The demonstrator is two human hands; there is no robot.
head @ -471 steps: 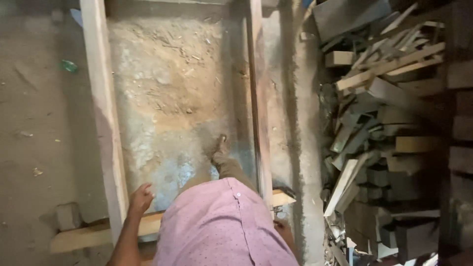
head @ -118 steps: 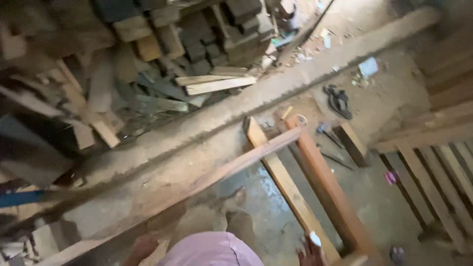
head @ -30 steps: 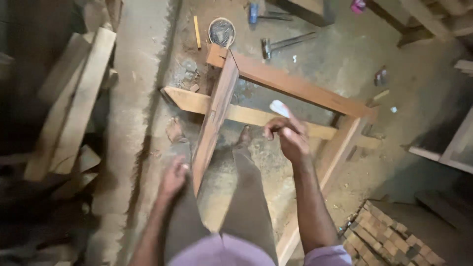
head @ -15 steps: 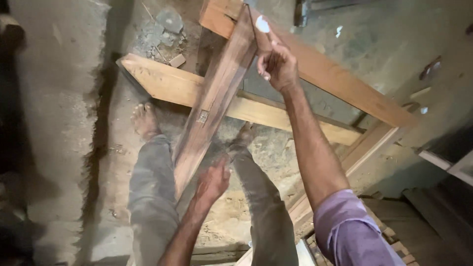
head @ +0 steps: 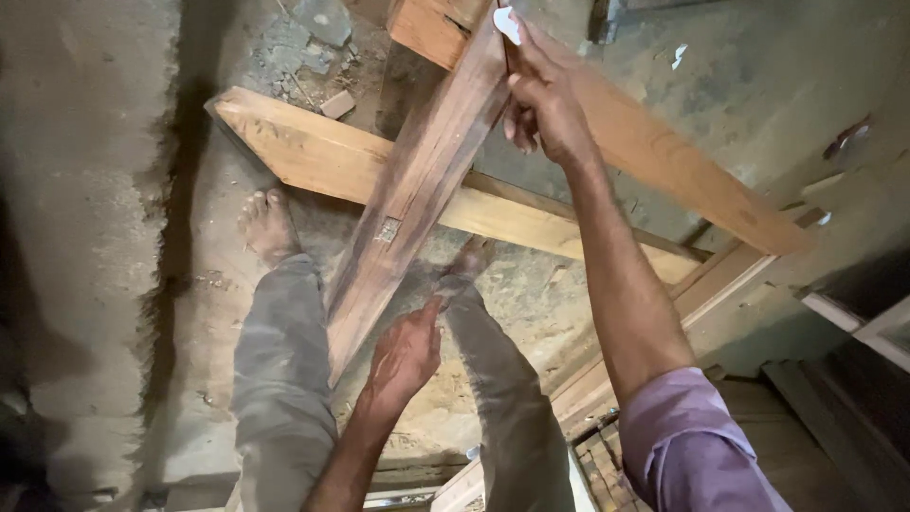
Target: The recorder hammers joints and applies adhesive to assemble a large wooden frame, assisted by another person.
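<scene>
the right hand is raised to the top end of a dark plank, its grip closed on a small white piece pinched at the fingertips, with the other fingers curled against the plank's right edge. the left hand sits low, beside the plank's near end; its fingers are spread and loose, the grip open, the fingertips just at the plank's lower edge, though actual touch cannot be told. the plank runs tilted from near the left hand up to a joint with a reddish rail at the top of the view. it crosses over a pale board that lies on the floor beneath it. two bare feet stand on the dusty floor, the left foot just left of the plank, the right foot just right of it, both below the pale board. the legs wear grey trousers; the right arm has a lilac sleeve.
</scene>
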